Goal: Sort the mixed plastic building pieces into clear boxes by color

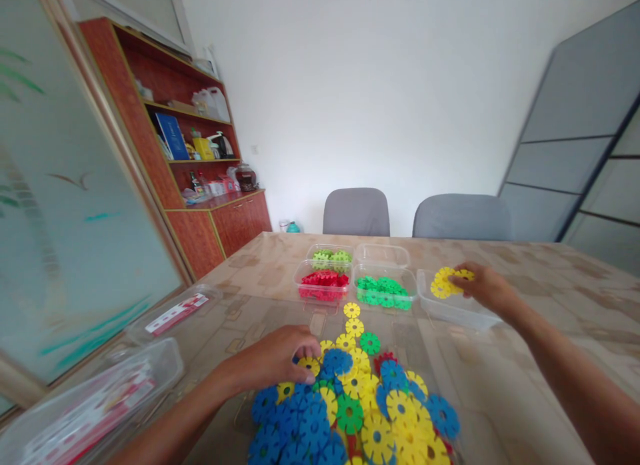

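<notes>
My right hand (477, 284) is closed on several yellow notched discs (443, 283), flower-shaped plastic pieces, held over a clear plastic container (457, 313) at the right. Above the mixed pile, my left hand (285, 355) has its fingers curled but apart from the thumb, beside a yellow disc (310, 366); nothing is plainly gripped in it. The pile holds many blue discs (315, 422), yellow discs (377, 438), a few green discs (349, 414) and some partly covered red pieces (385, 360). Part of the left fingers is hidden from view.
Beyond the pile stand containers of red pieces (325, 285), green pieces (383, 292) and lime pieces (333, 257), plus another clear container (383, 254). At the left lie a large clear box (167, 358) and a lid (137, 328). Grey chairs (356, 212) line the far table edge.
</notes>
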Tool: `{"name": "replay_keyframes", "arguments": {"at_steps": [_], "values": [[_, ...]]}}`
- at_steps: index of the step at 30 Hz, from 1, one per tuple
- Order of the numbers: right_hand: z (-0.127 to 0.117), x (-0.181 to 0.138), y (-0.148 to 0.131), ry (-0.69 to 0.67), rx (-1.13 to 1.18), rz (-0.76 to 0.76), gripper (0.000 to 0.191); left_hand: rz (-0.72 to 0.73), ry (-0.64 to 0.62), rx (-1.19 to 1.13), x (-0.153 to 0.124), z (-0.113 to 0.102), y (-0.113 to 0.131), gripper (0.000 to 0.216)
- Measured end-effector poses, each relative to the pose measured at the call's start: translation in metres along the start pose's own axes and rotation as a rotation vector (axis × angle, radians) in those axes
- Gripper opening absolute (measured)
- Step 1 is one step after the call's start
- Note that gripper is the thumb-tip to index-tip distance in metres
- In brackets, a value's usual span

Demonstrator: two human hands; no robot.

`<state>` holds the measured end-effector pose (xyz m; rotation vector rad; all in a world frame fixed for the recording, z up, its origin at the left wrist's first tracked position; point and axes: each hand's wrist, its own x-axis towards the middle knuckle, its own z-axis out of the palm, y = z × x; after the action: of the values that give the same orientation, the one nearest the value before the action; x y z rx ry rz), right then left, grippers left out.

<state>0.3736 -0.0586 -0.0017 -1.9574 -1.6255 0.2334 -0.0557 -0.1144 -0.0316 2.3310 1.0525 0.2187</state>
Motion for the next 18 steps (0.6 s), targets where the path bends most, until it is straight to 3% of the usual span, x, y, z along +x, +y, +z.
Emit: {"name": "replay_keyframes", "arguments": {"at_steps": [4,8,18], "values": [[0.004,0.001,0.005,-0.068,-0.041,-0.098,0.019,0.01,-0.006,-0.048,0.0,-0.002,0.005,0.022],[0.001,0.0,0.01,-0.021,-0.093,-0.153,0.026,0.001,0.015,-0.078,0.003,-0.002,0.007,0.015],[0.019,-0.042,-0.004,-0.123,-0.061,-0.412,0.045,0.0,0.177,-0.056,0.009,0.01,0.004,0.032]]}}
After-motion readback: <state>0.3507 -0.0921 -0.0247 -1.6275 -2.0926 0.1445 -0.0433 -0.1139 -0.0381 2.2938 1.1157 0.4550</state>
